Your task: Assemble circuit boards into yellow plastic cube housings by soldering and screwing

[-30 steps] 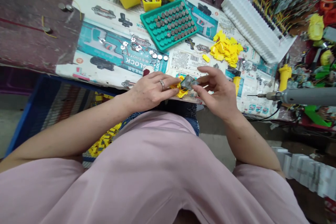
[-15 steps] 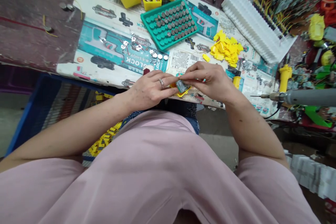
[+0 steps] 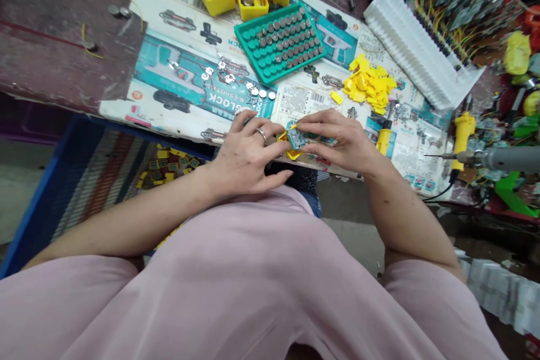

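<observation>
On the bench (image 3: 37, 56), at the near edge, a board (image 3: 297, 139) lies over a case (image 3: 293, 155). The right hand (image 3: 340, 140) pinches the board; the left hand (image 3: 248, 158), thumb spread, touches the case, its grip unclear.

Head-worn view — close above bench (image 3: 54, 62), facing forward, down

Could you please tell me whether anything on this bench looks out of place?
Slightly: a few metal discs lie loose at upper left, apart from the green tray holding similar-looking ones, and one small yellow piece sits just off the yellow pile.
</observation>
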{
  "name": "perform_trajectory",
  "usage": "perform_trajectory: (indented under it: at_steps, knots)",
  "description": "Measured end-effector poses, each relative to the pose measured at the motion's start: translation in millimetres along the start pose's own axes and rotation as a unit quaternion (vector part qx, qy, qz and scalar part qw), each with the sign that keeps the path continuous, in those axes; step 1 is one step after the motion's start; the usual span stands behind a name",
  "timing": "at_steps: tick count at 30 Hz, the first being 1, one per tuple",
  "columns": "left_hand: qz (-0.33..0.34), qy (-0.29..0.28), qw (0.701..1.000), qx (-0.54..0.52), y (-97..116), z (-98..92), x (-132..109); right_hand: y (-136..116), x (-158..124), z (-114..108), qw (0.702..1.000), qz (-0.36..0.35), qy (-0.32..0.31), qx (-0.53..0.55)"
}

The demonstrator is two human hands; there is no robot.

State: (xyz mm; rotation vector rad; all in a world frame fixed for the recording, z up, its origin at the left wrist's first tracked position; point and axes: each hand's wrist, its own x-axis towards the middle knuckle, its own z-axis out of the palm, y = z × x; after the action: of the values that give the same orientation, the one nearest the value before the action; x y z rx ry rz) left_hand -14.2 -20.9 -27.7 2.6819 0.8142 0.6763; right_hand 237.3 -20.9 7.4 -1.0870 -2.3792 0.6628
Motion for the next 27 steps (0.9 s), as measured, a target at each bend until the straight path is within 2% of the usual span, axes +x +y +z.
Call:
perform_trajectory:
  at_steps: [3,5,8,12,17,21,24,27]
  knots:
    - [-0.036,0.026,0.999,0.029,9,7.3,4,-4,-5,5,0.998,0.007,0.045,-0.033]
    - [-0.039,0.047,0.998,0.031,8,11.8,7,-8,-8,8,0.996,0.013,0.066,-0.056]
    - [-0.03,0.054,0.998,-0.029,-3,12.8,8,-11,-13,13,0.992,-0.002,0.079,-0.097]
    - [-0.012,0.027,0.994,-0.11,-18,6.5,7,-11,-17,17,0.981,-0.043,0.1,-0.158]
    - [-0.005,0.025,0.992,-0.124,-22,4.7,4,-16,-14,18,0.965,-0.074,0.1,-0.231]
    - [0.028,0.068,0.988,-0.136,-22,7.0,2,-22,-9,18,0.951,-0.099,0.092,-0.279]
    - [0.051,0.088,0.985,-0.142,-22,8.5,0,-27,-7,18,0.944,-0.094,0.08,-0.307]
    - [0.069,0.09,0.989,-0.1,-23,11.1,-3,-33,-7,19,0.94,-0.081,0.078,-0.323]
